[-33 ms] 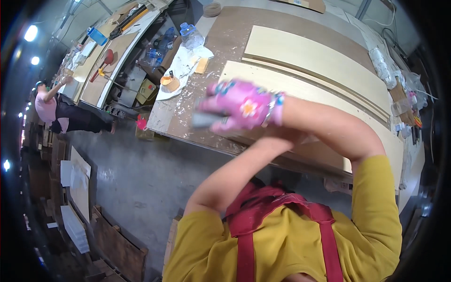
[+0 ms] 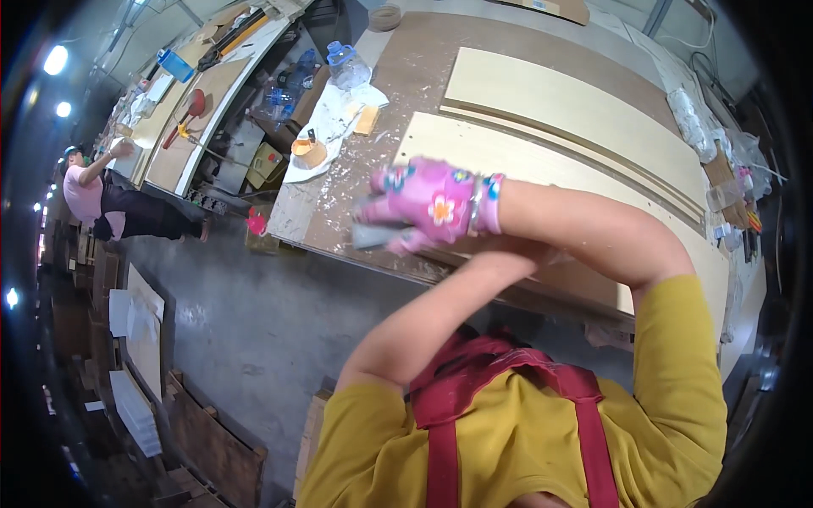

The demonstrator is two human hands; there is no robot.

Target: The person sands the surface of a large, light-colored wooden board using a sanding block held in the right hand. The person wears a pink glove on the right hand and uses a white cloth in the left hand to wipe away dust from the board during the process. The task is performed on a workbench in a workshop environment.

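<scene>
My right hand [image 2: 428, 207], in a pink flowered glove, is closed round a flat grey block [image 2: 377, 235]. The block is blurred, and I cannot tell whether it touches anything. Hand and block are over the near edge of the brown worktable [image 2: 360, 190], by the left end of a pale wooden board [image 2: 508, 152]. Beneath my right forearm crosses my left forearm [image 2: 457, 300]. My left hand is hidden behind the right arm, so its fingers do not show. Farther back, a second pale board [image 2: 559, 110] lies on the table.
On the table's left, a white cloth [image 2: 334, 127] carries an orange-filled tub [image 2: 308, 152], a yellowish block [image 2: 366, 120] and a clear bottle [image 2: 347, 68]. Plastic bags [image 2: 690, 123] line the right edge. A person [image 2: 93, 182] stands at another bench [image 2: 199, 127].
My gloved right hand has shifted slightly down with the grey block. My arms still cross. The person at the far left has moved a hand a little.
</scene>
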